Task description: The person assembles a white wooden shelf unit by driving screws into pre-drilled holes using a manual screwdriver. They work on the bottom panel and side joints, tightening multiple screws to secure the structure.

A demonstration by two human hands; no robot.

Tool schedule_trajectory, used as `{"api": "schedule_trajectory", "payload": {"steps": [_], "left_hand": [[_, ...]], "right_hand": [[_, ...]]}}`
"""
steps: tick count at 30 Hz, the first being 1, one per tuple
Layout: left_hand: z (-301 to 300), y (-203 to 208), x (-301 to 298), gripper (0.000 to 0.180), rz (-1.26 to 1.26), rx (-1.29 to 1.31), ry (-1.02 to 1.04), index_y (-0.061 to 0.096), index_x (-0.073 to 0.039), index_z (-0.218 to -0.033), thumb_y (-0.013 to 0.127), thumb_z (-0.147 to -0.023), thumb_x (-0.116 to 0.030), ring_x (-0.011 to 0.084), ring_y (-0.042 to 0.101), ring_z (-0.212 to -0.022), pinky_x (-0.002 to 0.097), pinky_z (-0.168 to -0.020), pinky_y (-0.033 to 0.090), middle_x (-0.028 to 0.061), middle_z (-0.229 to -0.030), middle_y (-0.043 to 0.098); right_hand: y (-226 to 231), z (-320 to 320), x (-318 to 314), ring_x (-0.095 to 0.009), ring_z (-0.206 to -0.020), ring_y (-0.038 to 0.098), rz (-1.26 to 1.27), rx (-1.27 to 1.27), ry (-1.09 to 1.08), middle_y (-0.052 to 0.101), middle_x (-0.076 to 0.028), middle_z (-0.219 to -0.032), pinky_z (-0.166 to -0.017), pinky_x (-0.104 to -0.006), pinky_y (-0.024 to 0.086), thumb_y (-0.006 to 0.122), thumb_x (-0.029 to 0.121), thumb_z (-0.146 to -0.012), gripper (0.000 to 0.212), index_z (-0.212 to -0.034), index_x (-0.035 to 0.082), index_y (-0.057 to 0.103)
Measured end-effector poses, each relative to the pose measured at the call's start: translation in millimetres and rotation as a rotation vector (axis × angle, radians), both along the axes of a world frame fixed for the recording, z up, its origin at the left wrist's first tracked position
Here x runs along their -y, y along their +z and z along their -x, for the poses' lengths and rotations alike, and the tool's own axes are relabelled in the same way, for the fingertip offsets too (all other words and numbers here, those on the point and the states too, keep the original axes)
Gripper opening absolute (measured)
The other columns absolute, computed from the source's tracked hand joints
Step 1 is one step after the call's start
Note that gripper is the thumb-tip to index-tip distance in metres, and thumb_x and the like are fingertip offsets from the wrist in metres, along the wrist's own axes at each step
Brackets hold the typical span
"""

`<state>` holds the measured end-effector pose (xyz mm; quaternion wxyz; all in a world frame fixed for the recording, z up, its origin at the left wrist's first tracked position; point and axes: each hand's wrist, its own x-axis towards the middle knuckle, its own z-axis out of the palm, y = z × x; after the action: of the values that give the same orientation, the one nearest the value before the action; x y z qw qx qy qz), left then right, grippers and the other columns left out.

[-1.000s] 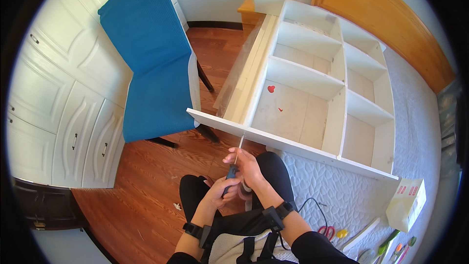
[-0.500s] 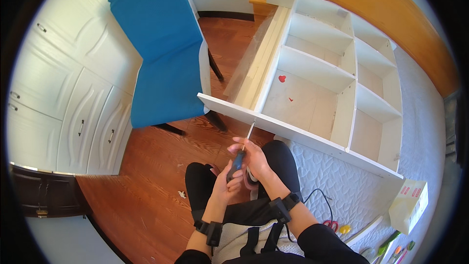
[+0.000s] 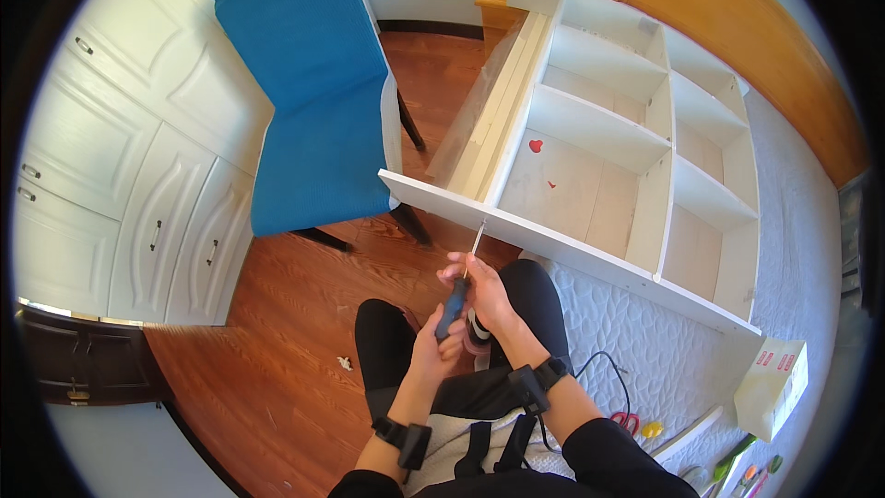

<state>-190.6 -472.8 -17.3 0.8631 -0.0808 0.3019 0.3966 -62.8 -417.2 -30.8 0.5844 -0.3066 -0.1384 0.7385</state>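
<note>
A screwdriver with a blue and dark handle slants up and away from me. Its handle sits in my left hand, fingers wrapped round it. Higher up, my right hand closes its thumb and fingers about the metal shaft near the handle. The tip meets the outer face of the side panel of a white shelf unit, which lies on its back with its compartments facing up. Whatever sits under the tip is too small to make out.
On the left stands a blue-covered chair before white cabinets. The shelf rests on a quilted mattress, with a wooden headboard beyond. Red-handled scissors, a white box and small tools lie at lower right.
My hands stay on the screwdriver with its tip at the panel, and the left fingers have shifted slightly round the handle. The whole view has moved a little.
</note>
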Motion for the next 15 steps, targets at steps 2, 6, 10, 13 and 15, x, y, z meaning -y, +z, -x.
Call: {"api": "schedule_trajectory", "payload": {"steps": [2,6,10,13,15], "left_hand": [[0.4,3.9,-0.7,0.04,-0.134,-0.252,-0.071,0.048,0.0,-0.1,0.045,-0.095,-0.04,0.0045,0.028,-0.041,0.0191,-0.034,0.018,0.0036,-0.07,0.046],[-7.9,17.0,1.3,0.039,-0.287,-0.805,-0.175,0.051,-0.002,-0.097,0.047,-0.094,-0.041,0.0053,0.036,-0.042,0.0196,-0.034,0.022,0.0058,-0.074,0.052],[-8.2,17.8,-2.6,0.037,-0.226,-0.562,-0.136,0.05,-0.003,-0.096,0.045,-0.095,-0.04,0.0059,0.034,-0.041,0.0193,-0.033,0.022,0.0046,-0.071,0.05],[-5.3,5.8,1.4,0.036,-0.174,-0.339,-0.112,0.049,-0.003,-0.095,0.043,-0.095,-0.039,0.0063,0.032,-0.039,0.0191,-0.033,0.021,0.0036,-0.068,0.048],[-2.3,-3.6,-4.2,0.036,0.012,0.059,-0.118,0.048,-0.003,-0.095,0.042,-0.096,-0.038,0.007,0.03,-0.038,0.019,-0.032,0.019,0.0029,-0.067,0.046]], "right_hand": [[-1.4,0.2,1.1,-0.021,-0.092,0.06,0.03,0.014,0.007,0.062,-0.005,-0.082,-0.086,-0.0316,0.047,0.04,0.026,-0.099,0.028,-0.103,0.003,0.055],[-2.3,-0.2,-1.2,-0.021,-0.091,0.06,0.042,0.045,-0.001,0.061,-0.005,-0.081,-0.086,-0.0312,0.047,0.04,0.027,-0.099,0.028,-0.103,0.003,0.054],[1.6,-0.5,-3.3,-0.022,-0.091,0.061,0.029,0.062,0.02,0.061,-0.006,-0.08,-0.088,-0.0331,0.047,0.039,0.026,-0.099,0.03,-0.107,0.002,0.053],[3.5,-2.6,-1.7,-0.023,-0.091,0.061,0.03,0.013,0.015,0.06,-0.007,-0.08,-0.09,-0.0352,0.048,0.037,0.026,-0.099,0.031,-0.11,0.0,0.052],[3.8,-2.7,-1.9,-0.023,-0.091,0.061,-0.022,-0.064,0.007,0.06,-0.007,-0.08,-0.091,-0.0366,0.048,0.036,0.026,-0.1,0.032,-0.111,0.0,0.052]]}}
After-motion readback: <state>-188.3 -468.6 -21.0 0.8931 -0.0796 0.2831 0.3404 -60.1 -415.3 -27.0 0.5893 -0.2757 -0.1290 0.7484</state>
